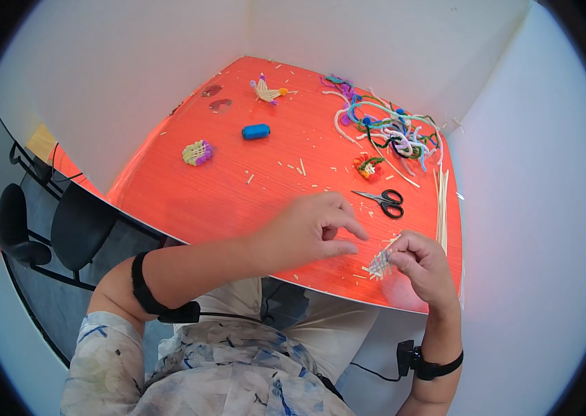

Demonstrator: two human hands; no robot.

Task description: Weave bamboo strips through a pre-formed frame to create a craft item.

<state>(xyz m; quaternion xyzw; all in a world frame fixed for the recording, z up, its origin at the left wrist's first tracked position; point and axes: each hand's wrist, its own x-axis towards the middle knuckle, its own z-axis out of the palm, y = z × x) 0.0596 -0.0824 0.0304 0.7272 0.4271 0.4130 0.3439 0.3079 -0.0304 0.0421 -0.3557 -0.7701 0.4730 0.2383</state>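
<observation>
My right hand [421, 265] pinches a small woven piece of pale thin strips [378, 266] near the table's front edge. Loose strip ends stick out from the piece on the side facing my left hand. My left hand [317, 225] hovers over the red table [203, 197], to the left of the woven piece. Its thumb and fingers are apart, with nothing seen between them. Just beyond both hands lie black-handled scissors [386, 202], their blades pointing left. Small cut bits of strip are scattered around them.
Tangled coloured fuzzy stems and yarn [393, 128] fill the back right. Long pale strips [441, 208] lie along the right edge. A blue thread spool [256, 132], a star-shaped woven piece [265, 90], a round one [197, 152] and a red-orange one [368, 167] sit farther back. White walls enclose the table.
</observation>
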